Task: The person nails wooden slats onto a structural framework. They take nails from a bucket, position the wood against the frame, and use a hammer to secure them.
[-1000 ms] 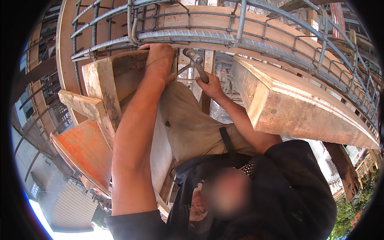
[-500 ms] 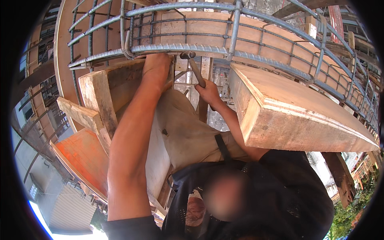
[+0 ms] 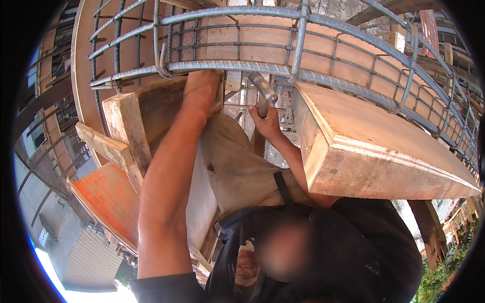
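In my right hand point(image 3: 266, 124) is a hammer point(image 3: 263, 93), its handle wrapped by my fingers. The metal head is raised above the hand, in the gap between two wooden forms. My left hand point(image 3: 203, 83) reaches to the top of the left wooden form point(image 3: 124, 113), just under the lowest thick steel bar point(image 3: 222, 65). Its fingers are hidden at the form's far edge, so what they hold does not show.
A rebar cage point(image 3: 298, 40) spans the far side, with plywood panels point(image 3: 242, 43) behind it. On the right a plywood-topped form point(image 3: 374, 146) juts toward me. An orange-stained board point(image 3: 108, 194) lies at the lower left, beside a short plank point(image 3: 103, 143).
The hammer has swung up and toward me, its head moving right from beside the left hand. The left hand stays nearly in place, its fingers now further out of sight.
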The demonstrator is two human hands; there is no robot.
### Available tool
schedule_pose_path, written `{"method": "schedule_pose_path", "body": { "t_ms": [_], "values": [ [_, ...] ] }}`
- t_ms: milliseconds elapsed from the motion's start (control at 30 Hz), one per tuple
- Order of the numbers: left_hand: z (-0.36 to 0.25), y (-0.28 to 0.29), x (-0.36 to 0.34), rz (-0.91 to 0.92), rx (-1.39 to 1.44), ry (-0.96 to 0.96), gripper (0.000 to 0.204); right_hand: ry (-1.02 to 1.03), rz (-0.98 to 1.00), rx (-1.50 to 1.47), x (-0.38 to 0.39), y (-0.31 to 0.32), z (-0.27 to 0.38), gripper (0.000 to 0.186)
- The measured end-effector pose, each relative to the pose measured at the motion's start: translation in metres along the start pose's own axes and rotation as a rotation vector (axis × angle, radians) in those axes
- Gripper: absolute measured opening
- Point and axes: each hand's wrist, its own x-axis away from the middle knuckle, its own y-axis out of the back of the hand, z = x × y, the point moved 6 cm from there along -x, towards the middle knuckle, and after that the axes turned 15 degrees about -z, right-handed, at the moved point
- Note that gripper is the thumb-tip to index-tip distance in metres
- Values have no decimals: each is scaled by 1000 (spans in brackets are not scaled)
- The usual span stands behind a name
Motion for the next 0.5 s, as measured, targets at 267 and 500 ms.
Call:
{"method": "schedule_pose_path", "body": {
  "t_ms": [267, 500],
  "values": [
    [0, -5, 1, 29, -55, -29, 30, 39, 142, -49, 18, -7, -5, 26],
    [-2, 15, 1, 26, -209, -76, 42, -887, 367, -270, 37, 11, 43, 34]
  ]
}}
